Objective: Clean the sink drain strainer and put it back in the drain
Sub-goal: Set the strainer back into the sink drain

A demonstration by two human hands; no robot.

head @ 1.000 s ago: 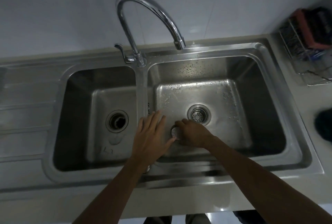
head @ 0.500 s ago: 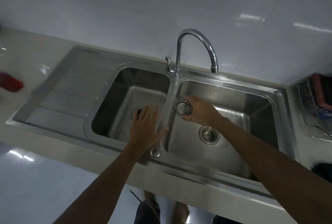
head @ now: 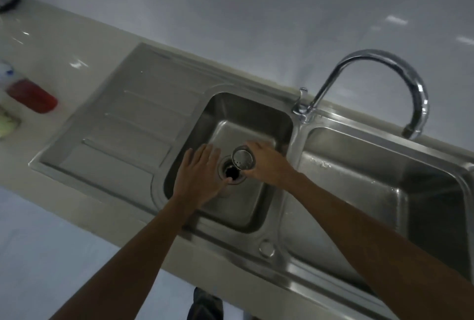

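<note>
My right hand (head: 266, 164) holds a round perforated metal drain strainer (head: 243, 158) above the left basin (head: 269, 207) of a double steel sink. The strainer is tilted, its open cup facing me, just up and right of the open dark drain hole (head: 232, 171). My left hand (head: 198, 178) hovers flat, fingers apart, over the left side of that drain and holds nothing. The right basin's (head: 359, 191) drain is hidden behind my right forearm.
A chrome gooseneck tap (head: 384, 81) arches over the right basin, its lever (head: 303, 92) on the divider. A ribbed drainboard (head: 123, 130) lies to the left. A red object (head: 32, 98) and blurred items sit on the counter at far left.
My right hand has carried the strainer from the right basin across the divider to above the left basin's drain. My left hand moved with it; the view swung left.
</note>
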